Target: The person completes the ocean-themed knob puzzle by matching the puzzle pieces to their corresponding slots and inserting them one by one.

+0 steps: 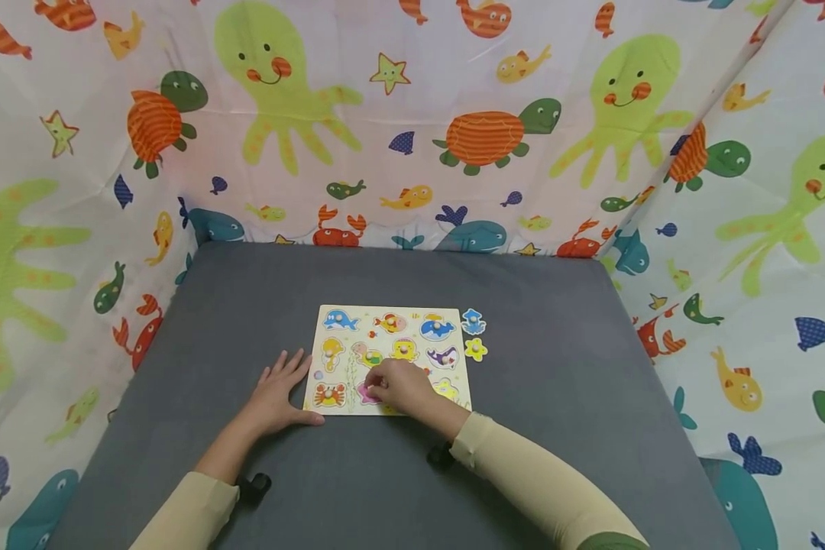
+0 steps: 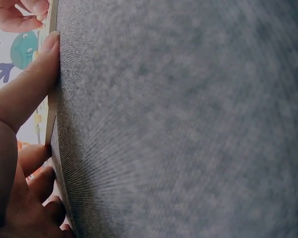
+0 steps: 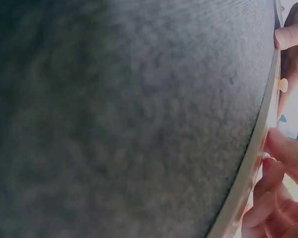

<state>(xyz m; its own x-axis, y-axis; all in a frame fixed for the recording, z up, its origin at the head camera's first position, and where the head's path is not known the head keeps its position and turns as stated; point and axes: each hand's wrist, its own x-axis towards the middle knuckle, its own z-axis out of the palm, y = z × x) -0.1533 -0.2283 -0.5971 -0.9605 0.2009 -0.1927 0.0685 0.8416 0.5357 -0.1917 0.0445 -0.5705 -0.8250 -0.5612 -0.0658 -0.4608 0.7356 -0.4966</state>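
A light wooden peg puzzle board [image 1: 389, 311] with sea-animal pieces lies on the grey table. My right hand [image 1: 402, 386] reaches over its lower middle, thumb and fingertips pinching the small knob of a pink puzzle piece [image 1: 366, 395]; the hand hides part of this piece. In the right wrist view, the thumb [image 3: 288, 148] and curled fingers meet just above the board's surface. My left hand [image 1: 278, 393] rests at the board's left edge with fingers spread, the thumb [image 2: 39, 67] against the near corner. A crab piece [image 1: 330, 395] sits between the hands.
To the right of the board lie a blue puzzle piece [image 1: 473, 321] and a yellow flower-shaped piece [image 1: 476, 350]. Other pieces, such as a blue whale [image 1: 341, 320] and a seahorse [image 1: 331, 353], sit on the board. Patterned cloth [image 1: 378, 122] hangs round the grey table [image 1: 550, 367].
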